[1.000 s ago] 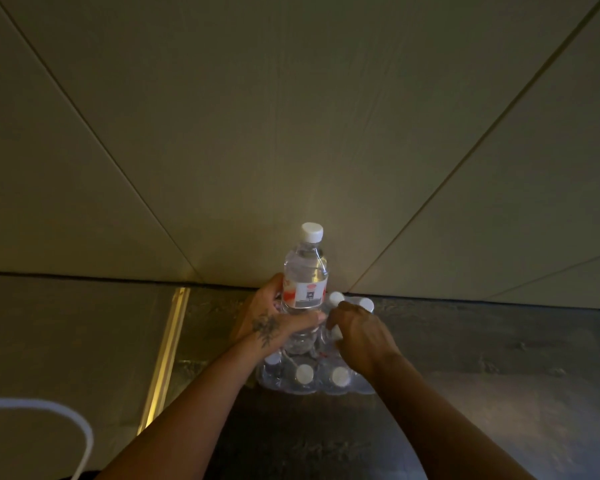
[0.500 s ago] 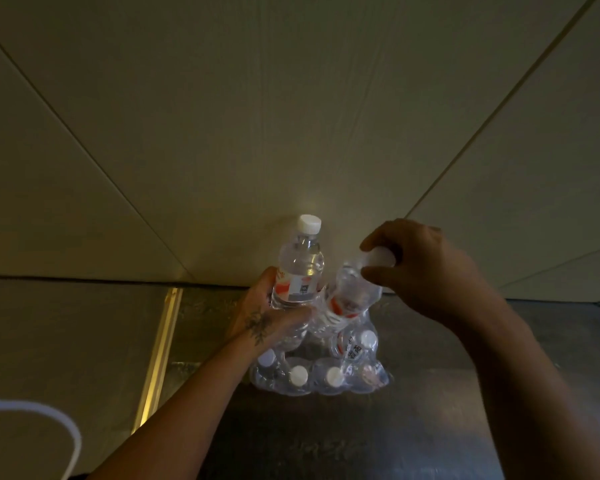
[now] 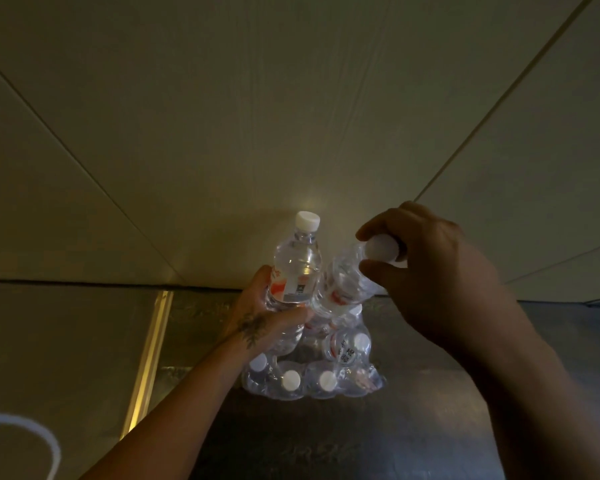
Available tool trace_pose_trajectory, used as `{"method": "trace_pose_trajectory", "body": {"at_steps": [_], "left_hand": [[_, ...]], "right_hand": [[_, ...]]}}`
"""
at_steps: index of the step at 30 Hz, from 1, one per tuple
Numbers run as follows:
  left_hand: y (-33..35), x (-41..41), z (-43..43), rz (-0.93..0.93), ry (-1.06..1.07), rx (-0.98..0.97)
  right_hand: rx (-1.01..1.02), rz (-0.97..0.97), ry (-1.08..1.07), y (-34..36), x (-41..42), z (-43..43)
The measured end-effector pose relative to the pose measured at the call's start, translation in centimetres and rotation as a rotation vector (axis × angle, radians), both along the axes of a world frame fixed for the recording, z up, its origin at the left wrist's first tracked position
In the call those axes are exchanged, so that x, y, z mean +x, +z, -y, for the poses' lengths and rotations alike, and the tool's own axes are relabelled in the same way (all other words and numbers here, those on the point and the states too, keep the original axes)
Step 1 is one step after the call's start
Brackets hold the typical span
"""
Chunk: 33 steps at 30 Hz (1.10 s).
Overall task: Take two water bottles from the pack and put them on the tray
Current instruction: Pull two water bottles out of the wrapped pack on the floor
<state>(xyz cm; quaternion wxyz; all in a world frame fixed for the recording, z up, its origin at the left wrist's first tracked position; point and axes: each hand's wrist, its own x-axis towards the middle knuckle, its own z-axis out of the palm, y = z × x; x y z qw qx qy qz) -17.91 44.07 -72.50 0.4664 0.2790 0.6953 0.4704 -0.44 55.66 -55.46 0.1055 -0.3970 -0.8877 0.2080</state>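
Observation:
A shrink-wrapped pack of water bottles (image 3: pixel 312 375) with white caps lies on the dark floor by the wall. My left hand (image 3: pixel 260 317) grips an upright clear bottle (image 3: pixel 297 271) with a white cap and red-and-white label, held above the pack. My right hand (image 3: pixel 426 268) holds a second bottle (image 3: pixel 343 285) by its white cap, tilted, its base still close to the pack's top. The two bottles touch side by side. No tray is in view.
A pale panelled wall (image 3: pixel 291 116) rises right behind the pack. A brass floor strip (image 3: pixel 149 358) runs along the left. A white cable loop (image 3: pixel 32 431) lies at the lower left. Dark floor extends in front and to the right.
My right hand has closed on a second bottle's cap and pulled it up out of the pack. The left hand keeps the first bottle raised, nearly still.

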Motion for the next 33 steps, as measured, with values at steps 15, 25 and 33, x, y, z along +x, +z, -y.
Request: {"method": "trace_pose_trajectory", "body": {"at_steps": [15, 25, 33], "left_hand": [[0.5, -0.2, -0.9, 0.012, 0.068, 0.092], [0.6, -0.4, -0.9, -0.045, 0.11, -0.003], [1.3, -0.3, -0.3, -0.034, 0.113, 0.008]], "right_hand": [[-0.189, -0.237, -0.015, -7.2, -1.2, -0.9], [-0.522, -0.197, -0.02, -15.0, -2.1, -1.1], [-0.486, -0.279, -0.095, -16.8, -1.4, 0.4]]}}
